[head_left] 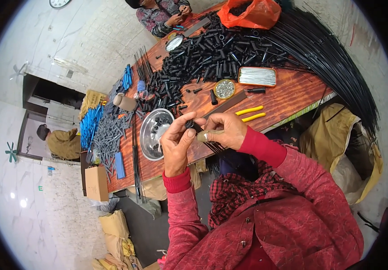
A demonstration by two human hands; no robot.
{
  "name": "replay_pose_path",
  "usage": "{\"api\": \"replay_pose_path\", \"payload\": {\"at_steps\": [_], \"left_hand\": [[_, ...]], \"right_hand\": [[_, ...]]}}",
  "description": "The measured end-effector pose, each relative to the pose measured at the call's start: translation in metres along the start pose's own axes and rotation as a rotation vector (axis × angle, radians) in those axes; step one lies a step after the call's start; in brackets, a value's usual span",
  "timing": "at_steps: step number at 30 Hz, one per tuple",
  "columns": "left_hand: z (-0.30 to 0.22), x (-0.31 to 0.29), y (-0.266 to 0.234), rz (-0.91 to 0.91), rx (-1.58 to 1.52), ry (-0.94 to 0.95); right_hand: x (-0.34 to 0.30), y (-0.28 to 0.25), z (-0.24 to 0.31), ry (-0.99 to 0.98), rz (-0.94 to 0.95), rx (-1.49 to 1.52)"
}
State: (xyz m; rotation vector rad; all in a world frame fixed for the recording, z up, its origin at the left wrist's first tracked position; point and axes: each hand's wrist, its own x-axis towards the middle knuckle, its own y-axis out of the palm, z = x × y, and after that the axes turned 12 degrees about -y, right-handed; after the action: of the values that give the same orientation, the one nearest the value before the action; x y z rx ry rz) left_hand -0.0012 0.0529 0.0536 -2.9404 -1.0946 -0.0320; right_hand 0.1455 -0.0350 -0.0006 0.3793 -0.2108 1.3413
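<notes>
The person's left hand (178, 141) is clamping thumb and fingertips around a small black part (192, 126), which is sitting between the two hands, just beside the right hand's (225, 130) fingertips. The right thumb and forefinger are curling close together; I can't tell whether they're pinching anything. The part is looking light, stiff and perhaps slippery, so its sides seem best for gripping. Thin black rods (215, 146) are showing below the right hand. Beyond, a clear bowl (143, 137) is standing left, yellow-handled pliers (249, 110) are lying right, and black pieces (212, 49) are lying heaped farther back.
</notes>
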Motion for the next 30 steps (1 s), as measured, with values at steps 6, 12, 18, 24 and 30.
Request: {"api": "replay_pose_path", "payload": {"at_steps": [6, 12, 18, 24, 30], "left_hand": [[-0.008, -0.006, 0.015, -0.111, 0.103, 0.005], [-0.006, -0.008, 0.017, -0.17, 0.239, 0.036], [-0.008, -0.008, 0.017, -0.08, 0.158, 0.06], [0.001, -0.003, 0.0, 0.077, 0.021, 0.045], [0.008, 0.002, -0.01, 0.17, -0.15, 0.05]], "right_hand": [[-0.002, 0.006, 0.002, -0.086, -0.101, -0.167], [-0.004, 0.008, 0.002, -0.117, -0.1, -0.254], [-0.008, 0.006, -0.021, -0.078, -0.029, 0.106], [-0.01, 0.021, -0.043, -0.182, 0.011, 0.355], [-0.018, 0.027, -0.027, 0.111, 0.179, 0.683]]}}
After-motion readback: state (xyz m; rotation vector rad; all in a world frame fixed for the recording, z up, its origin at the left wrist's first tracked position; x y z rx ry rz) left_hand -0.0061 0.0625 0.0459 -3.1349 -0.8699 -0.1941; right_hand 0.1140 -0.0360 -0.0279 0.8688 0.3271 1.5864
